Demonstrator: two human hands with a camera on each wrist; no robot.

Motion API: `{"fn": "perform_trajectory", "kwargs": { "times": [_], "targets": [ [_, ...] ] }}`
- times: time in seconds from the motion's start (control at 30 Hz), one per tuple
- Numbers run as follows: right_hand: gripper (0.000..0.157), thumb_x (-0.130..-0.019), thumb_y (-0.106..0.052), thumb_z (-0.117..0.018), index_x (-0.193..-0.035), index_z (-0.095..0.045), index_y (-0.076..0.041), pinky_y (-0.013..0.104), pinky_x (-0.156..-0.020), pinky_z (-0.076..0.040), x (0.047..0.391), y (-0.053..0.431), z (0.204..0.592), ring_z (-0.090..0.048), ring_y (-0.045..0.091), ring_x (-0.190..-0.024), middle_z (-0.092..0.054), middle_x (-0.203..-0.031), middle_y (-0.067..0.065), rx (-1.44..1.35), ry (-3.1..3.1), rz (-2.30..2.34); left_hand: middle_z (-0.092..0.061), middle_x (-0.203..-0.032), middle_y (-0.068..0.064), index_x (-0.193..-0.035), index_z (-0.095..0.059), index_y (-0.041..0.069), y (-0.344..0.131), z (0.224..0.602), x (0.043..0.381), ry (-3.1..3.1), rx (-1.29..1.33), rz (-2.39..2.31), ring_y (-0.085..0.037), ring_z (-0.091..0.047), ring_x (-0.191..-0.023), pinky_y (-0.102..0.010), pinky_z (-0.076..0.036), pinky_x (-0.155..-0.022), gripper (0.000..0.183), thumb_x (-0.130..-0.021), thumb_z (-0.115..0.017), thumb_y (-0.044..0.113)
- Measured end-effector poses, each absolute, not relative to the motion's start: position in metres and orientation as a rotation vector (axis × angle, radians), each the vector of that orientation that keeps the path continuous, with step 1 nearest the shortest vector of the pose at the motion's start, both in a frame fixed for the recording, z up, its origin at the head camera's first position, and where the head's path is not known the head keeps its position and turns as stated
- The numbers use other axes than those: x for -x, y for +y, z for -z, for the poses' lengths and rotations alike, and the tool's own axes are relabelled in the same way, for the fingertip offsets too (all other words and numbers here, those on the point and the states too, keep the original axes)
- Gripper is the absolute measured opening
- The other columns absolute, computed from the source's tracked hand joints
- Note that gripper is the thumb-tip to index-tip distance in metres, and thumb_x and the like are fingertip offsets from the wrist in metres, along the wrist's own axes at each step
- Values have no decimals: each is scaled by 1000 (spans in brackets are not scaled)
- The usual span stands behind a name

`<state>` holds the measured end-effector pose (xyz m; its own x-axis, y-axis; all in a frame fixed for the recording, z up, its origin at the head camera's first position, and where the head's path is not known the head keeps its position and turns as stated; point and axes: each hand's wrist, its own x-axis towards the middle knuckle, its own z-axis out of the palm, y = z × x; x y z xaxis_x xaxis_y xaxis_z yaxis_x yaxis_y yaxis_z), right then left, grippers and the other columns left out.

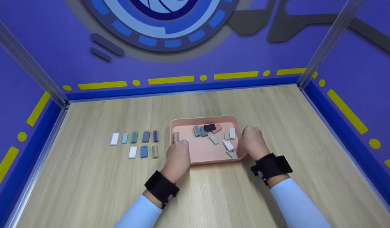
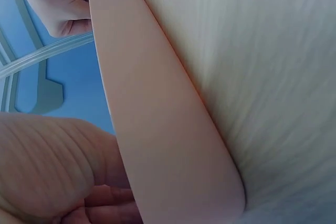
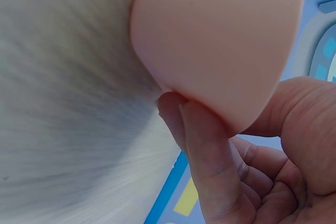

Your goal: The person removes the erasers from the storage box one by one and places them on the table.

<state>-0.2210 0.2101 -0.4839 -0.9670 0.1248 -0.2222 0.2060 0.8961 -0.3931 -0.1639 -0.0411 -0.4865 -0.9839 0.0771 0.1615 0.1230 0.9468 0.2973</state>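
A shallow pink tray (image 1: 201,153) stands on the wooden table, its side walls filling much of both wrist views. My left hand (image 1: 178,155) grips it by the left side near the front corner. On the opposite side my right hand (image 1: 253,142) holds the wall, and in the right wrist view bent fingers (image 3: 207,135) press its outside. Inside lie several small rectangular blocks, among them a black block (image 1: 209,127), a white block (image 1: 228,145) and a green block (image 1: 213,139). A beige block (image 1: 176,136) stands beside the left wall, partly hidden by my left hand.
Left of the tray, small blocks lie in two rows on the table (image 1: 87,177). They include a white block (image 1: 114,138), a blue block (image 1: 144,151) and a purple-grey block (image 1: 156,136). Blue-purple panels (image 1: 188,68) enclose the back and both sides.
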Motion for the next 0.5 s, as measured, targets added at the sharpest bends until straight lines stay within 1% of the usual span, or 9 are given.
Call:
{"fn": "perform_trajectory", "kwargs": {
  "times": [0.13, 0.2, 0.27, 0.37, 0.4, 0.5],
  "targets": [
    [13, -64, 1, -69, -73, -62, -6, 29, -47, -37, 222, 210, 483, -47, 20, -63, -51, -75, 7, -263, 2856, 640, -63, -68, -10, -70, -58, 6, -45, 487, 164, -2962, 215, 571, -25, -62, -63, -38, -48, -54, 20, -80, -51, -9],
    [15, -63, 0, -71, -73, -62, -6, 29, -47, -37, 222, 210, 483, -47, 20, -64, -52, -75, 7, -265, 2853, 628, -64, -71, -8, -74, -61, 5, -47, 487, 165, -2962, 245, 641, -24, -63, -67, -36, -49, -58, 18, -80, -51, -9],
    [16, -62, 0, -72, -73, -62, -6, 28, -47, -37, 223, 209, 483, -47, 20, -64, -51, -75, 7, -256, 2850, 620, -66, -78, -8, -82, -65, 3, -48, 484, 167, -2959, 248, 733, -23, -64, -74, -36, -51, -64, 17, -80, -52, -7],
    [22, -59, -1, -75, -76, -62, -6, 28, -47, -37, 223, 209, 483, -48, 21, -65, -52, -77, 7, -255, 2841, 605, -68, -93, -7, -97, -68, 5, -51, 474, 170, -2961, 171, 865, -21, -64, -87, -35, -52, -75, 22, -83, -54, -3],
    [24, -57, -1, -76, -77, -62, -5, 28, -46, -38, 223, 209, 483, -48, 21, -66, -52, -77, 8, -255, 2841, 603, -68, -96, -7, -100, -68, 7, -53, 469, 170, -2957, 127, 892, -21, -64, -90, -36, -52, -77, 22, -84, -56, -2],
    [29, -54, -2, -78, -79, -62, -4, 29, -46, -38, 223, 210, 483, -47, 21, -66, -53, -79, 9, -254, 2852, 592, -67, -102, -6, -106, -67, 11, -64, 456, 173, -2940, -16, 948, -18, -63, -95, -35, -52, -79, 24, -85, -60, 3]
  ]
}}
